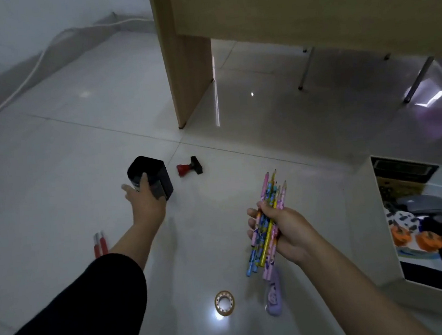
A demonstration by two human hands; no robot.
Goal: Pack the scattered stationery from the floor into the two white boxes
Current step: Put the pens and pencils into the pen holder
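My right hand (pixel 286 232) grips a bundle of several patterned pencils (pixel 267 221), tips pointing up and away. My left hand (pixel 143 200) reaches out to a black pen holder (pixel 151 174) lying on the floor; the thumb lies on its side and the fingers are spread. A red and black stamp (pixel 189 166) lies just right of the holder. Two red pens (pixel 99 244) lie left of my left forearm. A roll of clear tape (pixel 224 303) and a purple correction tape (pixel 273 295) lie on the floor near me. One white box (pixel 370 222) stands at the right, holding several items.
A wooden desk panel (pixel 191 75) stands ahead, with chair legs (pixel 305 68) behind it. A white cable (pixel 27 75) runs along the wall at the left. The tiled floor (pixel 64 162) is glossy and pale.
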